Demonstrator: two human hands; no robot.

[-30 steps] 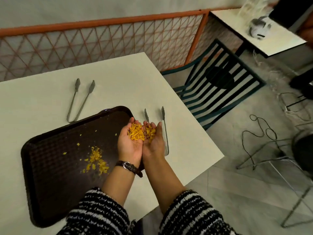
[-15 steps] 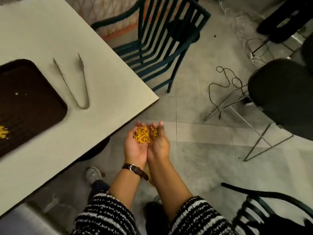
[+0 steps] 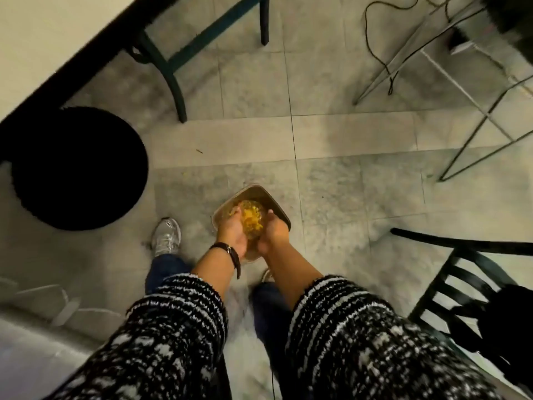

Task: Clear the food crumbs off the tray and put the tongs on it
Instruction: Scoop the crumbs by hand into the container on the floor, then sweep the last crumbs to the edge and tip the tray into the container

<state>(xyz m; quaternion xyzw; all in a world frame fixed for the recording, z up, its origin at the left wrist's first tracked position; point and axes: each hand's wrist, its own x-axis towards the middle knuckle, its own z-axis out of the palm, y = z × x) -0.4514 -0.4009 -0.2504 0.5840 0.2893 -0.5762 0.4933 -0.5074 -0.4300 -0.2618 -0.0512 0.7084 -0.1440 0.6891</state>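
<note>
Here both hands (image 3: 252, 230), fingers apart, point downward, crumbs (image 3: 252, 219) over container (image 3: 277, 204)

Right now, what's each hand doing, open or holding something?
Left hand: open, cupped, letting yellow crumbs fall into the brown container on the floor.
Right hand: open, cupped beside it, tipping the same crumbs.
</note>
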